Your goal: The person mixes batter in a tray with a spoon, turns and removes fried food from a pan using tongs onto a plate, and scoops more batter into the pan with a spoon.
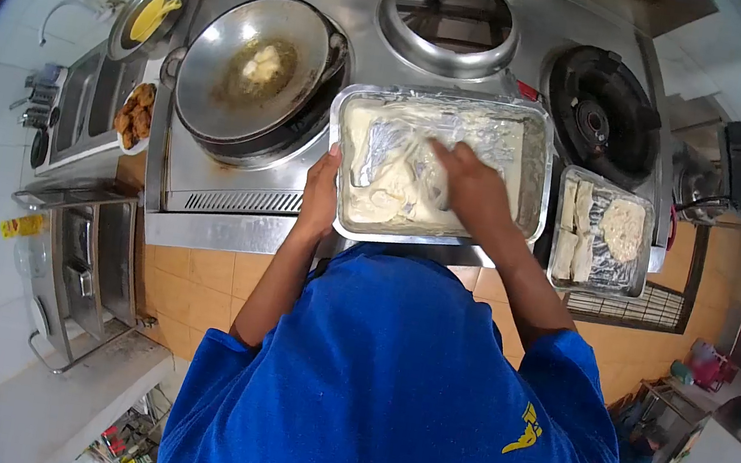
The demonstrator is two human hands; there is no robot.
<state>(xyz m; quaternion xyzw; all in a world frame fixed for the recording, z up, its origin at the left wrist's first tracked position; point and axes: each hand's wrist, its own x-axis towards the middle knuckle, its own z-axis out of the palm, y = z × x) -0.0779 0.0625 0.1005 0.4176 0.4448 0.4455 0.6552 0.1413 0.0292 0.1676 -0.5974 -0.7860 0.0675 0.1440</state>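
Here, pale batter (pixel 393 184) lies under the right fingers (pixel 463 159).

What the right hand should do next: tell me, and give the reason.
Probably the right hand should sweep a little of the pale batter toward the thicker mass at the near left of the large metal tray: its fingers are at the batter, the far middle is only thinly smeared, and the left hand holds the tray's left side.

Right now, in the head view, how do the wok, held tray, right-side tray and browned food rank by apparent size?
Largest to smallest:
1. Held tray
2. Wok
3. Right-side tray
4. Browned food
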